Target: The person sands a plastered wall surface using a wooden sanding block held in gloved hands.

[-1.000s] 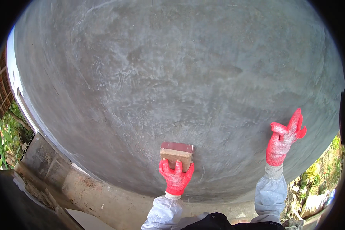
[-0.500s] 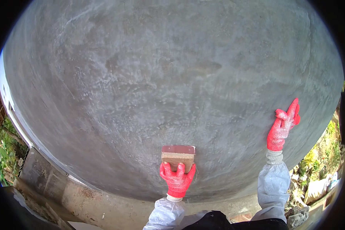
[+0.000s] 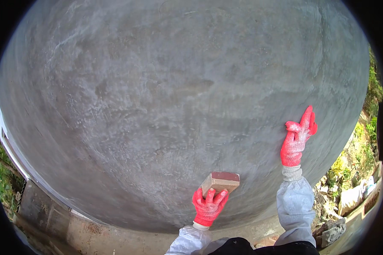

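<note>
A grey plastered wall (image 3: 157, 106) with pale, streaky smears fills most of the view. Low against it, my left hand (image 3: 208, 206), in a red glove dusted white, is closed round a sanding block (image 3: 220, 182). The block has a light brown body and a dark red far side, and it sits tilted in the fingers. My right hand (image 3: 298, 140), gloved the same way, rests on the wall further right and higher up. Its fingers are stretched out and somewhat apart, and it holds nothing. White sleeves cover both forearms.
Along the wall's foot runs a dusty concrete ledge (image 3: 127, 242). Broken stones (image 3: 332, 229) and green plants (image 3: 340, 170) lie beyond the wall's right edge. More greenery (image 3: 6, 178) shows at the far left, beside a white edge strip (image 3: 15, 155).
My left hand has moved right and slightly down with the sanding block, which is now turned more to the right. My right hand appears further left as the view has shifted; its pose is unchanged.
</note>
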`<action>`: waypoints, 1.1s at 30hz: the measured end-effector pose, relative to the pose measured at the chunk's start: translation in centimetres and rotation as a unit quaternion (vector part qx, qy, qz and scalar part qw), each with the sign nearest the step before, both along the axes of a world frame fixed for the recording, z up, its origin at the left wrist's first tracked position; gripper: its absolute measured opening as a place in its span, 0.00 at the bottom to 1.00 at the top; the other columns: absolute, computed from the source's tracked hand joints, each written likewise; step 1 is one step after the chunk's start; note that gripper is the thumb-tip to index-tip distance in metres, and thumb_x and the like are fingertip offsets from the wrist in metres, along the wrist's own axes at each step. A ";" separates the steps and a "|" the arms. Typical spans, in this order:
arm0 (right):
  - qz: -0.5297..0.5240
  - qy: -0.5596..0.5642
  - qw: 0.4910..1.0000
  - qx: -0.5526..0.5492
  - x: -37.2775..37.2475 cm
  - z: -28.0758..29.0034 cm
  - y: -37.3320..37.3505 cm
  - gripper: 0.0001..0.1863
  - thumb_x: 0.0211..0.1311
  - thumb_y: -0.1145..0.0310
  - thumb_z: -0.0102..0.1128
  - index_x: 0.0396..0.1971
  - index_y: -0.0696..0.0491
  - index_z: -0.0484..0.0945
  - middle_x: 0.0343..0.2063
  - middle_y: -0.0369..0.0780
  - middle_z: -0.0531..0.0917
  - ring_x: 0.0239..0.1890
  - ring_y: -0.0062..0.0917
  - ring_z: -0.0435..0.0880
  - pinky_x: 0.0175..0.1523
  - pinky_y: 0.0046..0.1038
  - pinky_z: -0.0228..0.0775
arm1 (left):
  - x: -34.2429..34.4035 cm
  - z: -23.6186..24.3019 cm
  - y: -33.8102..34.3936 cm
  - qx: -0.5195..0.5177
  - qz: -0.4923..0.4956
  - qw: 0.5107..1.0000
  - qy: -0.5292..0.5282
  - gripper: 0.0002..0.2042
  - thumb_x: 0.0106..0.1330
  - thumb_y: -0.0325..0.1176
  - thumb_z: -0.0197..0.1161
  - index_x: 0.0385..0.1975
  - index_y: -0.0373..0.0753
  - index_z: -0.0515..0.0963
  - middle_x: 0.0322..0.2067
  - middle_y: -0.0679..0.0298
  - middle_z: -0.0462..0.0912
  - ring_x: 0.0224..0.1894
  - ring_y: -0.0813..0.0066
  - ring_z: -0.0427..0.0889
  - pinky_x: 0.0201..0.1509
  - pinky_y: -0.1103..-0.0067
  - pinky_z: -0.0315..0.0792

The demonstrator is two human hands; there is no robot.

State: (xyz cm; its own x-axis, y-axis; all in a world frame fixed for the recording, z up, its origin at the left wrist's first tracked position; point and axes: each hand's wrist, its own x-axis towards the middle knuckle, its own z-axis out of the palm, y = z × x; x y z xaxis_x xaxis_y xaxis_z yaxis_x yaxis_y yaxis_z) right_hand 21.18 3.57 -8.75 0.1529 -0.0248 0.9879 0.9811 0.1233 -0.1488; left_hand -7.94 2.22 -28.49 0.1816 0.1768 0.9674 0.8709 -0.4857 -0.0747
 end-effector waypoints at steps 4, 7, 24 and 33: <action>-0.012 0.021 0.999 -0.031 0.5 -0.5 -0.9 0.11 0.54 0.80 0.60 0.28 0.45 0.84 0.74 0.48 0.60 0.75 0.47 0.56 0.77 0.49 0.34 | 2.0 14.2 -0.1 0.014 0.016 0.998 -0.063 0.44 0.44 0.48 0.82 0.65 0.61 0.66 0.71 0.51 0.54 0.60 0.38 0.65 0.56 0.51 0.67; 0.013 0.027 0.997 -0.067 -3.7 -2.7 -2.2 0.07 0.48 0.69 0.72 0.29 0.42 0.88 0.74 0.50 0.58 0.72 0.52 0.58 0.75 0.58 0.35 | 1.9 14.5 -0.1 0.022 0.042 0.993 -0.105 0.44 0.48 0.46 0.80 0.67 0.59 0.63 0.70 0.45 0.55 0.61 0.36 0.65 0.58 0.50 0.66; 0.237 0.105 0.943 -0.208 -18.3 -0.5 -4.6 0.36 0.39 0.53 0.74 0.50 0.54 0.73 0.44 0.51 0.72 0.50 0.51 0.73 0.61 0.66 0.44 | -0.5 14.1 -6.5 -0.153 -0.195 0.952 -0.182 0.26 0.73 0.23 0.50 0.72 0.37 0.60 0.75 0.41 0.43 0.66 0.48 0.68 0.66 0.59 0.68; 0.114 0.076 0.970 -0.201 -13.9 -14.2 -4.1 0.36 0.26 0.61 0.80 0.46 0.35 0.78 0.47 0.46 0.70 0.51 0.51 0.70 0.57 0.62 0.50 | -2.0 12.5 -5.8 -0.135 -0.154 0.961 -0.187 0.29 0.69 0.23 0.48 0.72 0.35 0.57 0.74 0.39 0.46 0.72 0.42 0.58 0.70 0.54 0.62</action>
State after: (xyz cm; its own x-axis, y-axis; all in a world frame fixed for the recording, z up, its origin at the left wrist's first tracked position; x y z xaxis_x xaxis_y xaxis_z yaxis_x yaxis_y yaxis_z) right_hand 7.26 -0.52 -22.96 0.2543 0.4092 0.8763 0.8980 0.2365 -0.3711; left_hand -9.94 -3.54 -15.94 -0.0853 0.4233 0.9020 0.6244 -0.6828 0.3795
